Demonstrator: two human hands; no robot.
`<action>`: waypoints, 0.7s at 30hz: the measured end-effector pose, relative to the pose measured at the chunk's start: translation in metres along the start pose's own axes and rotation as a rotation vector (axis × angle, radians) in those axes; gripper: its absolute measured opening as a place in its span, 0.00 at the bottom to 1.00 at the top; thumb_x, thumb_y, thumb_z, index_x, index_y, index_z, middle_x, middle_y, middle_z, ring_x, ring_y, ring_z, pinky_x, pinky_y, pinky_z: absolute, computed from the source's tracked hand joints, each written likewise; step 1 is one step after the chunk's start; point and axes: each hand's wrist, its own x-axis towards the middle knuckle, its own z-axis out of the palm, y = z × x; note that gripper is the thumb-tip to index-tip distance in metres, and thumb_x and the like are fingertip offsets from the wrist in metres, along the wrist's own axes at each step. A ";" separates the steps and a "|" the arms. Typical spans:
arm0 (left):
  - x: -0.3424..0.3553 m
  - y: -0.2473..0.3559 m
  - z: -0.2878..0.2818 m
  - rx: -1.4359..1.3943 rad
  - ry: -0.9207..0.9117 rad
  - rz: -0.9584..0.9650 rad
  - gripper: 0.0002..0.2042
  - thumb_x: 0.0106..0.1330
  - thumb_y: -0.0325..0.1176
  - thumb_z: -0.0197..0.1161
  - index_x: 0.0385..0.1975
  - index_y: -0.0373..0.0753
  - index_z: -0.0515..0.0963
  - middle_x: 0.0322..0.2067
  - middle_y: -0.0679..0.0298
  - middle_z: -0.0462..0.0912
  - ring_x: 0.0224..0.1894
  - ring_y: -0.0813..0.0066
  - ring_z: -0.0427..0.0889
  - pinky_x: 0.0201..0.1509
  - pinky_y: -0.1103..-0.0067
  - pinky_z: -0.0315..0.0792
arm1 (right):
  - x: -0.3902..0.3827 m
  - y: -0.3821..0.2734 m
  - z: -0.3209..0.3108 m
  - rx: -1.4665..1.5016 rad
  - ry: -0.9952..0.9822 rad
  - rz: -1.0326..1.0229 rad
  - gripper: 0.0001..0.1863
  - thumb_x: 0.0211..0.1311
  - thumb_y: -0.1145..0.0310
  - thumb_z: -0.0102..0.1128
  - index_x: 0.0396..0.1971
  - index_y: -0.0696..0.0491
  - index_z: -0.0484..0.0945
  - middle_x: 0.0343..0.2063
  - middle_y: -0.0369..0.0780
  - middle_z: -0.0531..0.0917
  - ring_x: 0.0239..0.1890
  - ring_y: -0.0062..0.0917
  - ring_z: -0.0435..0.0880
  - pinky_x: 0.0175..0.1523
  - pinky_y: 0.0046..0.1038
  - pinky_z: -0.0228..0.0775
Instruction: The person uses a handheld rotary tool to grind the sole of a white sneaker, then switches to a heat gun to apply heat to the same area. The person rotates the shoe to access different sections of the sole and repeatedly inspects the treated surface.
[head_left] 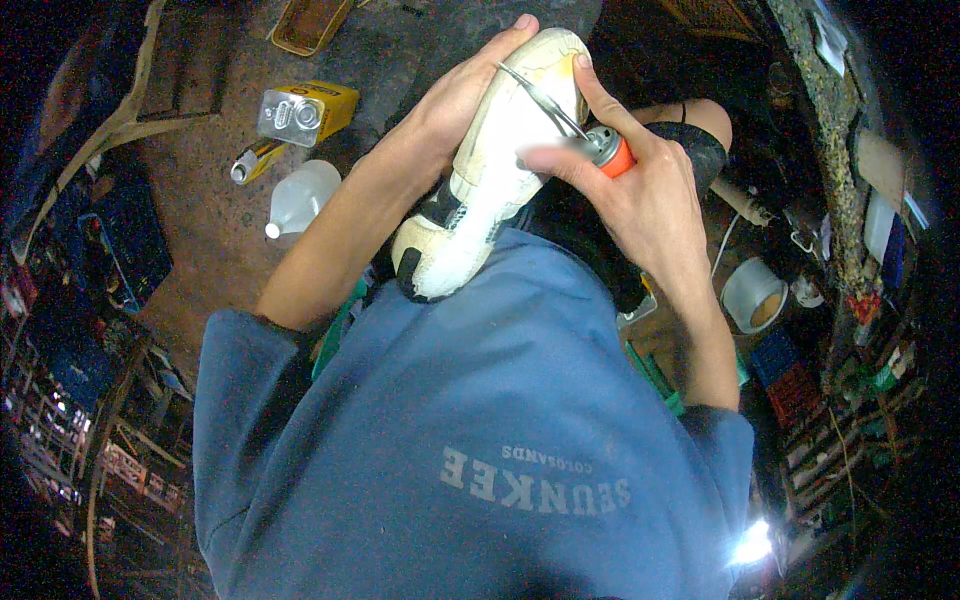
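Observation:
A worn white shoe (480,180) lies slanted across my lap, its sole facing up and its toe end pointing away. My left hand (455,115) grips the shoe along its left side, with the thumb near the toe; the other fingers are hidden behind it. In my right hand (640,190) is an awl-like tool (618,157) with an orange-red handle and a grey metal end. Its long, thin metal shank (545,100) lies across the sole and reaches the left edge. One right finger touches the toe's right edge, while the part over the sole is blurred.
On the dirty floor at left stand a yellow-sided can (318,108), a small yellow-and-black bottle (255,162) and a translucent jug (305,195). A whitish tub (754,296) sits at right. A wooden tray (310,25) lies at the far side, and a rough post (845,130) rises at right.

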 end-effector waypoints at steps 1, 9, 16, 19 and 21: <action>0.001 0.000 -0.001 -0.003 -0.012 0.001 0.28 0.81 0.62 0.50 0.51 0.44 0.86 0.37 0.67 0.90 0.33 0.80 0.88 0.35 0.80 0.82 | 0.001 0.001 0.001 0.001 0.012 -0.023 0.49 0.52 0.36 0.78 0.70 0.50 0.77 0.40 0.56 0.90 0.46 0.48 0.91 0.57 0.42 0.81; 0.000 -0.001 -0.002 -0.026 -0.015 -0.015 0.28 0.80 0.62 0.51 0.51 0.43 0.86 0.37 0.66 0.91 0.32 0.79 0.88 0.35 0.80 0.82 | 0.000 0.010 0.000 -0.020 0.019 -0.091 0.51 0.50 0.31 0.77 0.67 0.54 0.79 0.36 0.56 0.90 0.43 0.52 0.91 0.56 0.45 0.82; -0.005 0.002 0.004 0.003 0.021 -0.010 0.28 0.80 0.62 0.52 0.52 0.42 0.86 0.37 0.65 0.91 0.33 0.78 0.89 0.37 0.79 0.83 | -0.001 0.009 -0.005 -0.066 -0.022 -0.104 0.48 0.52 0.41 0.81 0.71 0.49 0.76 0.40 0.55 0.91 0.44 0.44 0.93 0.54 0.39 0.81; -0.005 0.001 0.004 -0.018 0.004 -0.007 0.29 0.80 0.62 0.52 0.52 0.41 0.85 0.38 0.64 0.91 0.33 0.77 0.89 0.38 0.79 0.84 | -0.002 0.009 -0.007 -0.096 -0.047 -0.106 0.48 0.54 0.46 0.82 0.73 0.47 0.74 0.41 0.54 0.91 0.45 0.39 0.94 0.54 0.35 0.81; -0.003 0.001 0.003 -0.040 -0.023 -0.010 0.29 0.80 0.62 0.52 0.53 0.41 0.85 0.38 0.64 0.91 0.34 0.77 0.89 0.38 0.78 0.84 | -0.002 0.009 -0.009 -0.104 -0.060 -0.111 0.48 0.54 0.46 0.82 0.74 0.47 0.73 0.40 0.54 0.91 0.44 0.40 0.94 0.54 0.35 0.80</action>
